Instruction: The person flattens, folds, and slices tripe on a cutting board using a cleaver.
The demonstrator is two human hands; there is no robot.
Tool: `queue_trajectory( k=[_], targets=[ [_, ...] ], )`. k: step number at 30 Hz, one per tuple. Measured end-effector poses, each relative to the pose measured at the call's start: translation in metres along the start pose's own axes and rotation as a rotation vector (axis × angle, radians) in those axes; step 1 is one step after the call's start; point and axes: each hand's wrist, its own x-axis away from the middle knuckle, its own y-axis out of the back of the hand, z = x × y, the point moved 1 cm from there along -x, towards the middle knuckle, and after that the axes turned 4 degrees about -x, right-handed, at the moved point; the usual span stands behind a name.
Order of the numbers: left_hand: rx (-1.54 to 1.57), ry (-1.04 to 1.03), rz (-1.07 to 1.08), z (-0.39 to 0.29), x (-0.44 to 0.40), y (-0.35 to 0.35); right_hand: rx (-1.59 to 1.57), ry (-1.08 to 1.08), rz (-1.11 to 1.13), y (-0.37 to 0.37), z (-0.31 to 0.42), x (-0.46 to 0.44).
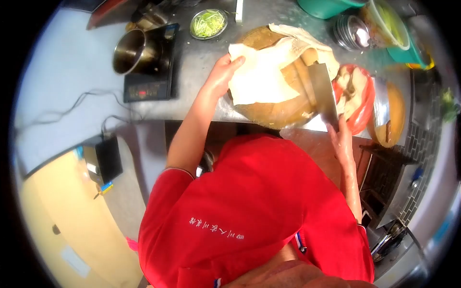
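My left hand (224, 76) pinches the left edge of a broad, pale, floppy sheet of food (264, 77), which could be skin; its exact kind I cannot tell. Much of the sheet lies over a round wooden chopping board (273, 113), and its far part is folded and curled. In my right hand (342, 141) is the handle of a cleaver (324, 93), its wide blade over the board's right side, close to the folded part. A red plastic bag (362, 103) holding more pale pieces sits just right of the blade.
A metal pot (132, 52) stands on an induction cooker (149, 89) at the left. Behind are a plate of shredded greens (208, 24), stacked metal dishes (352, 32) and a plastic tub (391, 24). Another cleaver (381, 103) lies on a second round board (396, 115) at the right.
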Motion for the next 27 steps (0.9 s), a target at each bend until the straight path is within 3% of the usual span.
queue_trajectory(
  k=[2, 5, 7, 8, 11, 17, 20, 24, 27],
  targets=[
    [-0.363, 0.013, -0.153, 0.018, -0.007, 0.015, -0.022, 0.034, -0.022, -0.001, 0.009, 0.006],
    [-0.675, -0.17, -0.281, 0.026, -0.011, 0.041, -0.054, 0.072, -0.014, -0.005, 0.024, 0.007],
    [-0.761, -0.211, -0.376, 0.032, -0.003, 0.049, -0.059, 0.006, 0.044, -0.011, 0.025, 0.006],
    [-0.803, -0.233, -0.424, 0.035, 0.001, 0.051, -0.042, 0.109, 0.031, -0.016, 0.029, 0.003],
    [-0.718, -0.227, -0.541, 0.083, 0.018, 0.054, -0.002, 0.06, 0.152, -0.03, 0.04, -0.007],
    [-0.249, 0.011, -0.465, 0.106, 0.067, 0.025, 0.195, 0.301, 0.403, -0.064, 0.085, -0.047],
    [-0.33, -0.067, -0.471, 0.101, 0.064, 0.028, 0.202, 0.441, 0.46, -0.09, 0.105, -0.07],
    [-0.217, -0.096, -0.449, 0.101, 0.056, 0.027, 0.311, 0.444, 0.511, -0.118, 0.12, -0.092],
    [-0.296, -0.105, -0.461, 0.108, 0.052, 0.032, 0.357, 0.447, 0.535, -0.126, 0.122, -0.097]
  ],
)
